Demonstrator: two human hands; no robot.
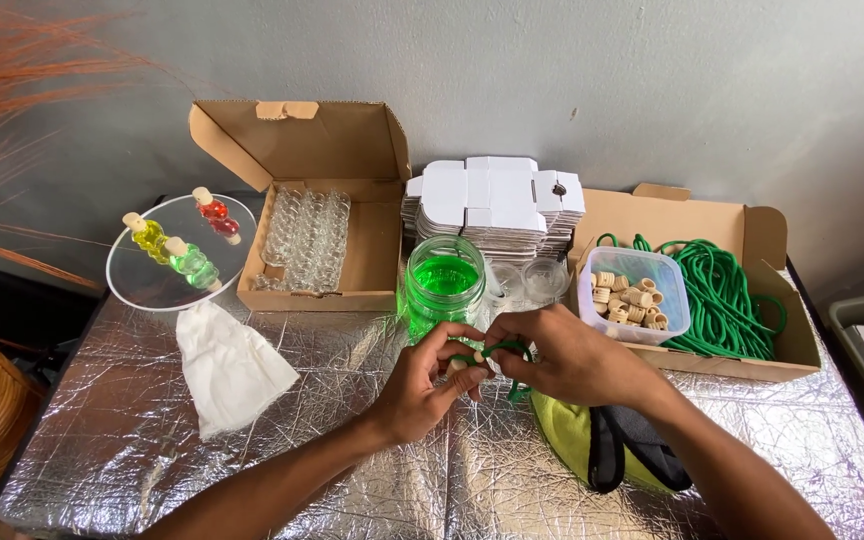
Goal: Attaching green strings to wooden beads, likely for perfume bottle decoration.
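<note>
My left hand (424, 383) pinches a small corked glass bottle (460, 366) over the foil-covered table (132, 420). My right hand (569, 358) holds a green cord (500, 350) at the bottle's neck, touching the left fingers. Behind the hands stands a glass jar of green liquid (444, 284). Most of the bottle is hidden by my fingers.
An open carton (372, 240) holds several empty small bottles. A round clear plate (137, 285) carries yellow, green and red filled bottles. White flat boxes (497, 205), a tub of corks (635, 292), a carton of green cord (727, 295), a white cloth (227, 368) and a yellow-green pouch (577, 440) lie around.
</note>
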